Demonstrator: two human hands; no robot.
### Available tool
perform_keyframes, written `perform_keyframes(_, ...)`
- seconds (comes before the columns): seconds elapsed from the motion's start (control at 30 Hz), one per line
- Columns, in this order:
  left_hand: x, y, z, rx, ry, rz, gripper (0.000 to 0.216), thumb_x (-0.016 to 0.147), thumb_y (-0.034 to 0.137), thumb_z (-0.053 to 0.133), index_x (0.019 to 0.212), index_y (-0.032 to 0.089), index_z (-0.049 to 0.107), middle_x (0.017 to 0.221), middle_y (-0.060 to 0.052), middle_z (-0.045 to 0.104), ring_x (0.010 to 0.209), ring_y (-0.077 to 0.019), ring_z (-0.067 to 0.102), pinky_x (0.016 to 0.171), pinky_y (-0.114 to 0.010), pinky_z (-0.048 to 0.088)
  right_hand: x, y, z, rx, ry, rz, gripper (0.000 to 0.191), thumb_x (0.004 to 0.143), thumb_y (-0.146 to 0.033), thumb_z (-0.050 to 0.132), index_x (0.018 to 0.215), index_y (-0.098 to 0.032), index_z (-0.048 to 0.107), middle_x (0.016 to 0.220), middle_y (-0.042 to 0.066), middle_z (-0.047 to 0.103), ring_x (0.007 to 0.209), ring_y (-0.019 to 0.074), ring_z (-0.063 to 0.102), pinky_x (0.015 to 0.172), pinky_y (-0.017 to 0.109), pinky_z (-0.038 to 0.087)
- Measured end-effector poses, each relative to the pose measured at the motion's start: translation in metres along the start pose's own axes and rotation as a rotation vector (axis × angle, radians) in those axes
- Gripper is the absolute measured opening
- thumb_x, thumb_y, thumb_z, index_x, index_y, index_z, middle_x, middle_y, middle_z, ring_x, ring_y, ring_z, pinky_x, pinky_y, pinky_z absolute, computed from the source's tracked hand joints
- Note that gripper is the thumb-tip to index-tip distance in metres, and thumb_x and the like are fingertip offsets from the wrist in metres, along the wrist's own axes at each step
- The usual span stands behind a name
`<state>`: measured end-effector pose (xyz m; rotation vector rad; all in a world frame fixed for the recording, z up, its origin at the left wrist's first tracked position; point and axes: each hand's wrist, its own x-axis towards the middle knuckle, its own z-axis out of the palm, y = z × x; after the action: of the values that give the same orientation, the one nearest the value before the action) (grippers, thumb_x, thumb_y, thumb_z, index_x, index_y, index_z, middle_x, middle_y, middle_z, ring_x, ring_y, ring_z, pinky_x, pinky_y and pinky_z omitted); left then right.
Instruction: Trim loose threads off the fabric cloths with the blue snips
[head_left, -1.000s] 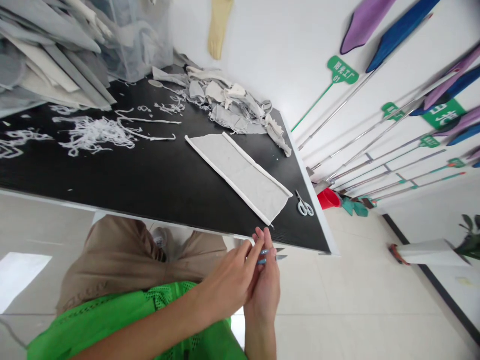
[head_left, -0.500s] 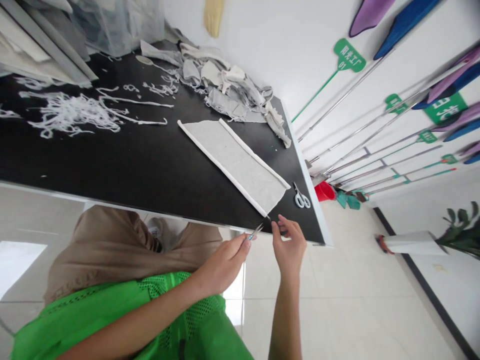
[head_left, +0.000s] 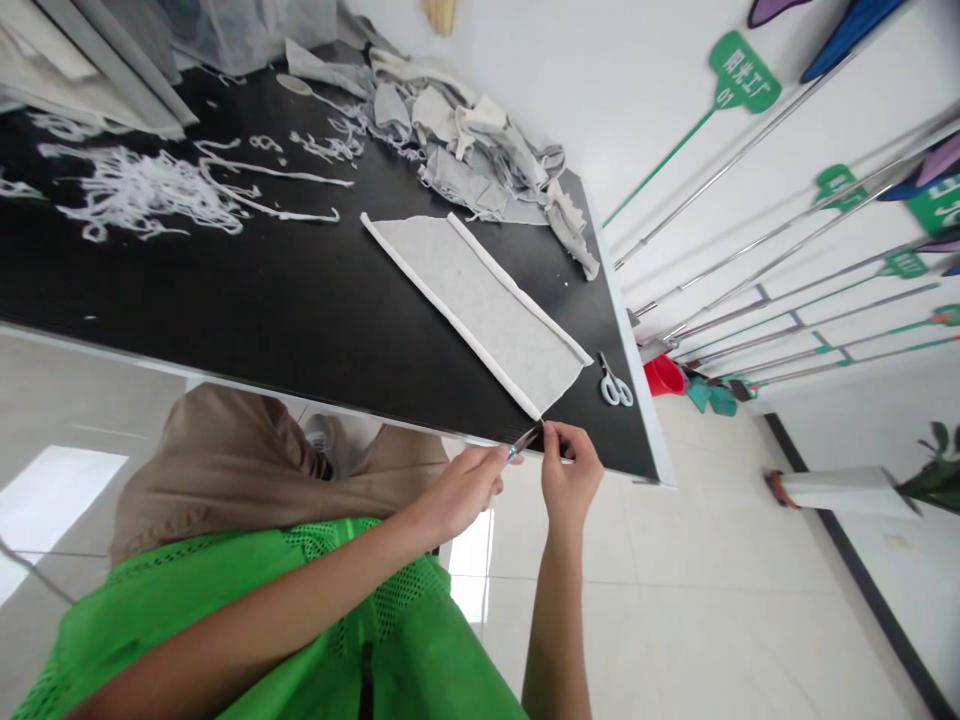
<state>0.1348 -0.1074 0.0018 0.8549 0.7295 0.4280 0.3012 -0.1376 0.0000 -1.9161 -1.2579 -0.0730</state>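
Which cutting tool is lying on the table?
The pale-handled scissors beside the flat cloth; the other tool, blue-handled, is in the left hand.

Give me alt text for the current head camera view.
A person's left hand holds a small blue-handled pointed metal tool beside the right hand, whose fingertips pinch together at the near corner of a pale grey cloth strip with white rolled edges. White tangled strings and pale-handled metal scissors also lie on the black table.
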Motion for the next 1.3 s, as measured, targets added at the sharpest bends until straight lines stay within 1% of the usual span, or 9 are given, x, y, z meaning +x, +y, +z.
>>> perform_keyframes(0.13,0.01,-0.002,0.007,0.012,0.001,-0.018,0.051,0.093,0.05,0.039,0.113,0.011,0.064,0.06,0.006,0.039,0.043,-0.0064,0.023,0.046,-0.02,0.022,-0.003,0.002,0.0,0.01,0.026,0.059,0.023,0.091,-0.035,0.055,0.083,-0.016,0.066,0.078,0.004,0.065,0.07,0.0163,0.053,0.066,0.029,0.039)
perform_keyframes(0.33,0.022,-0.01,0.008,0.051,0.053,0.005,0.046,0.094,0.051,0.038,0.103,0.015,0.065,0.061,0.005,0.042,0.043,-0.0071,0.024,0.043,-0.021,0.016,-0.003,0.007,0.004,0.029,0.003,0.039,0.022,0.093,-0.036,0.052,0.085,-0.018,0.062,0.081,0.004,0.062,0.073,0.017,0.053,0.07,0.03,0.04)
perform_keyframes(0.47,0.021,-0.004,0.014,0.034,0.065,0.002,0.042,0.092,0.051,0.042,0.089,0.015,0.064,0.059,0.004,0.042,0.042,-0.0068,0.024,0.043,-0.022,0.016,-0.002,0.007,0.003,0.057,-0.018,0.072,0.025,0.093,-0.039,0.051,0.086,-0.017,0.062,0.082,0.004,0.062,0.073,0.017,0.053,0.07,0.031,0.04)
perform_keyframes(0.63,0.022,0.006,0.023,-0.015,0.102,-0.011,0.038,0.092,0.046,0.041,0.092,0.015,0.062,0.06,0.005,0.041,0.042,-0.0069,0.024,0.042,-0.021,0.018,-0.001,0.006,-0.003,0.114,-0.05,0.136,0.027,0.092,-0.041,0.052,0.085,-0.017,0.062,0.079,0.003,0.062,0.072,0.0163,0.053,0.068,0.029,0.039)
perform_keyframes(0.8,0.024,0.008,0.025,-0.037,0.126,-0.006,0.036,0.089,0.047,0.047,0.082,0.015,0.061,0.059,0.004,0.043,0.045,-0.0082,0.025,0.044,-0.023,0.016,-0.001,0.008,-0.005,0.204,-0.064,0.168,0.027,0.091,-0.041,0.053,0.085,-0.017,0.062,0.079,0.002,0.061,0.073,0.0158,0.053,0.067,0.028,0.038)
perform_keyframes(1.03,0.023,0.014,0.034,-0.132,0.126,-0.03,0.028,0.088,0.04,0.051,0.072,0.017,0.052,0.057,0.006,0.036,0.044,-0.0062,0.023,0.043,-0.023,0.012,-0.001,0.009,-0.004,0.244,-0.064,0.165,0.026,0.091,-0.041,0.054,0.084,-0.017,0.062,0.079,0.002,0.061,0.074,0.016,0.054,0.069,0.028,0.039)
perform_keyframes(1.13,0.022,0.02,0.041,-0.208,0.138,-0.062,0.021,0.085,0.036,0.053,0.074,0.018,0.051,0.06,0.007,0.034,0.043,-0.0052,0.022,0.041,-0.021,0.009,-0.001,0.009,-0.005,0.247,-0.065,0.167,0.026,0.091,-0.042,0.053,0.084,-0.017,0.061,0.079,0.002,0.061,0.074,0.0162,0.054,0.07,0.029,0.04)
perform_keyframes(1.2,0.021,0.025,0.044,-0.264,0.147,-0.086,0.016,0.083,0.032,0.053,0.078,0.017,0.052,0.062,0.006,0.035,0.042,-0.0048,0.023,0.039,-0.02,0.008,-0.002,0.01,-0.005,0.255,-0.064,0.169,0.026,0.091,-0.042,0.053,0.084,-0.018,0.061,0.079,0.002,0.061,0.074,0.0163,0.054,0.07,0.029,0.04)
perform_keyframes(1.3,0.02,0.031,0.049,-0.338,0.162,-0.11,0.013,0.084,0.028,0.05,0.081,0.016,0.055,0.064,0.005,0.036,0.043,-0.0044,0.023,0.039,-0.019,0.008,-0.002,0.011,-0.004,0.264,-0.055,0.167,0.025,0.091,-0.041,0.054,0.085,-0.018,0.061,0.08,0.002,0.061,0.075,0.0163,0.054,0.071,0.029,0.041)
